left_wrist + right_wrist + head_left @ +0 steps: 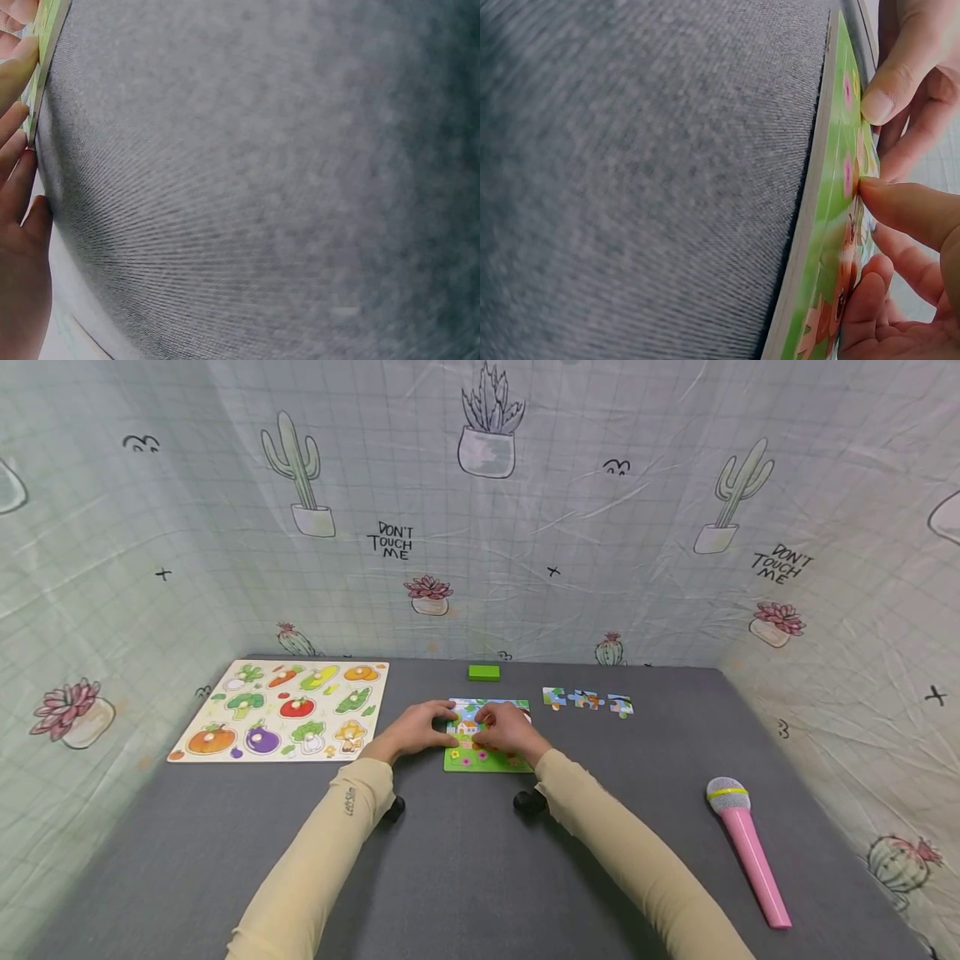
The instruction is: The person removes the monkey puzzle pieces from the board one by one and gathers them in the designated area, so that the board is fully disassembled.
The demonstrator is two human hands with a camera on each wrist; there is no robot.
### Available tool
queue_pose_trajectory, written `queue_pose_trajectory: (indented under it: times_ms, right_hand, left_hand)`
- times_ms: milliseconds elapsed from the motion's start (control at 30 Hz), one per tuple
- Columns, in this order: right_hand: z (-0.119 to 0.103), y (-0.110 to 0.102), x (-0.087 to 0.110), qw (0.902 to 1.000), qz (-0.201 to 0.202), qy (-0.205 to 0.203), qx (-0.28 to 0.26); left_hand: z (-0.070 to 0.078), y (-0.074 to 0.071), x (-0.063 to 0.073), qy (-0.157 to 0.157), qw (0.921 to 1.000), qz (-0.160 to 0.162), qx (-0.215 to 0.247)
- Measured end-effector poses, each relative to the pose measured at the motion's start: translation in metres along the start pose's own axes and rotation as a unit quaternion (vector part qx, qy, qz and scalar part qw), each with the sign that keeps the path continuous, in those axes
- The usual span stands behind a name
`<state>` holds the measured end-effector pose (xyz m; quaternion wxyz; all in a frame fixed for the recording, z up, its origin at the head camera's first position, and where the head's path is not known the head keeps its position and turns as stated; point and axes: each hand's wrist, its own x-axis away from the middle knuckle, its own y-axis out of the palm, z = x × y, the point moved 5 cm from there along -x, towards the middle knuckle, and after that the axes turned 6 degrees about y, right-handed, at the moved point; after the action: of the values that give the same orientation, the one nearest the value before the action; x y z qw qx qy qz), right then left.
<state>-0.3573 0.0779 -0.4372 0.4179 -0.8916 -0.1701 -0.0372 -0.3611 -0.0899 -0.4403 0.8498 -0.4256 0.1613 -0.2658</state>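
Note:
A small jigsaw puzzle with a house, flowers and a green lower border lies flat in front of me. My left hand spans its left side, thumb tip on the lower part and fingers along the upper left edge. Over its middle and right side is my right hand, with curled fingers. Its thumb and index finger pinch at the puzzle's surface near the house, around what looks like a puzzle piece set low in the picture. In the right wrist view, the right thumb touches the printed surface.
Several loose-looking puzzle pieces lie in a row to the right. A green block sits behind the puzzle. A vegetable board is at the left, and a pink toy microphone at the right. Patterned cloth encloses the grey table.

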Motion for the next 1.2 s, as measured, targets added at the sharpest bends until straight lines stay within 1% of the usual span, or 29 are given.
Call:
queue_pose_trajectory:
  times_ms: [167,267,400,633,733,833,900,967,1067,1200]
  right_hand:
    - [0.001,0.002,-0.002,0.9998,0.001,0.006,-0.017]
    - [0.002,0.003,-0.001,0.9988,-0.001,0.022,-0.043]
    - [0.002,0.003,0.003,0.9970,-0.006,0.030,-0.071]
    - [-0.004,0.004,0.004,0.9991,-0.003,-0.022,-0.036]
    - [-0.007,0.004,0.005,0.9986,0.003,-0.038,-0.036]
    - [-0.008,0.005,0.005,0.9983,0.006,-0.041,-0.041]
    - [-0.007,0.004,0.006,0.9981,0.005,-0.035,-0.051]
    - [-0.006,0.003,0.007,0.9975,0.001,-0.021,-0.068]
    - [0.000,0.000,0.008,0.9938,-0.013,0.011,-0.110]
    - [0.012,-0.007,0.011,0.9888,-0.026,0.051,-0.138]
  left_hand:
    - [0.000,0.000,-0.001,0.003,1.0000,0.000,-0.004]
    - [-0.001,0.001,-0.002,-0.001,1.0000,-0.002,-0.005]
    - [-0.002,0.000,-0.002,-0.004,1.0000,-0.004,-0.008]
    - [-0.001,0.001,-0.003,-0.007,0.9998,-0.008,-0.016]
    - [0.000,0.001,-0.002,-0.009,0.9998,-0.011,-0.014]
    - [0.000,0.001,-0.002,-0.009,0.9998,-0.009,-0.012]
    - [0.000,0.001,-0.002,-0.008,0.9999,-0.008,-0.012]
    - [-0.001,0.001,-0.001,-0.007,0.9999,-0.005,-0.012]
    - [-0.001,0.001,-0.001,-0.006,0.9999,-0.002,-0.010]
    - [-0.001,0.001,-0.001,-0.005,1.0000,-0.001,-0.007]
